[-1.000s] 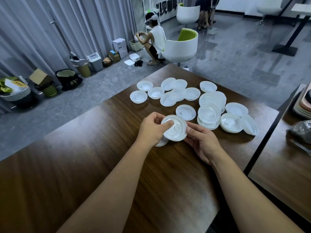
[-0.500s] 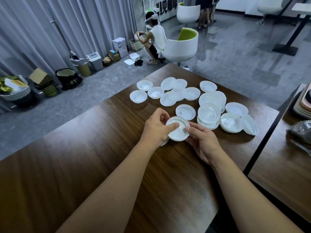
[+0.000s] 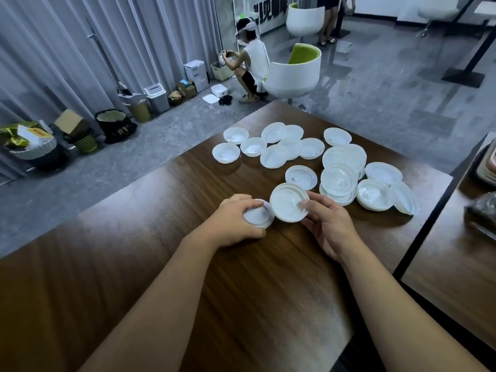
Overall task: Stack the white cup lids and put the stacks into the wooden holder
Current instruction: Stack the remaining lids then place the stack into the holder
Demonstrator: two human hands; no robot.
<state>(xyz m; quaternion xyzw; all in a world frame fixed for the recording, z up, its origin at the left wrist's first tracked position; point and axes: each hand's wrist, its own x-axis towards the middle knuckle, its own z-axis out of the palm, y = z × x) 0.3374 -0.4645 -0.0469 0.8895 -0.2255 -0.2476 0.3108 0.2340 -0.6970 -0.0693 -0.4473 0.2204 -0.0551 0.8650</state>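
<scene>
Both forearms reach in over the dark wooden table [image 3: 166,264], the hands meeting just short of the scattered lids [image 3: 273,146]. The left hand [image 3: 236,221] lies knuckles-up, fingers curled over a small stack of lids [image 3: 257,217] that sits low at the tabletop. The right hand [image 3: 327,224] is turned palm inward, thumb on the face and fingers behind the rim of a single white lid [image 3: 288,202], pinching it. Half a second ago both hands closed on one bundle together; now the single lid has come apart from the stack and stands just to its right, rims touching or nearly so. That lid is tilted up, its flat face toward the camera; being round, it has no long axis. Loose lids and short piles [image 3: 339,183] lie beyond the held lid.
</scene>
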